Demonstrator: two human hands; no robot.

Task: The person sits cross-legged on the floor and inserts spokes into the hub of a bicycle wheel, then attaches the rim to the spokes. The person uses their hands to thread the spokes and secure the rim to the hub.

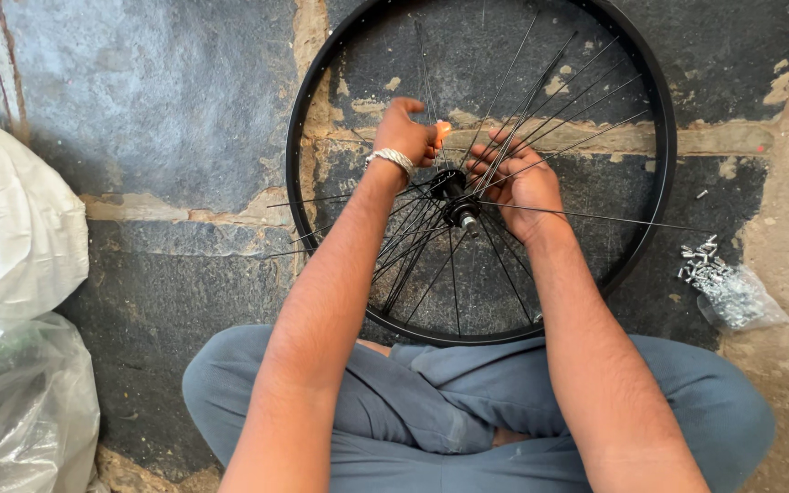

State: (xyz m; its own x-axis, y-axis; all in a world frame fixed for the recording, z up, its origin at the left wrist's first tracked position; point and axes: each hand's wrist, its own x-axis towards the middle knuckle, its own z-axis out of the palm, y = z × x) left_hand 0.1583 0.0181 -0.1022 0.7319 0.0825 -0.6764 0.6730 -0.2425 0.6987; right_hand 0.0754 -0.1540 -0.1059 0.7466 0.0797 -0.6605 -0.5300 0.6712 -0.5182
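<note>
A black bicycle wheel rim [298, 137] lies flat on the stone floor in front of my crossed legs. Thin dark spokes [586, 216] fan out from the black hub [455, 194] at its middle, several loose and sticking past the rim. My left hand [405, 135], with a metal bracelet at the wrist, pinches a spoke just left of and above the hub. My right hand [515, 178] sits under and among the spokes to the right of the hub, fingers spread and holding several of them.
A clear plastic bag of small silver spoke nipples [728, 288] lies on the floor right of the rim. White and clear plastic bags [15, 301] are piled at the left edge. My grey-trousered knees [468, 420] fill the bottom.
</note>
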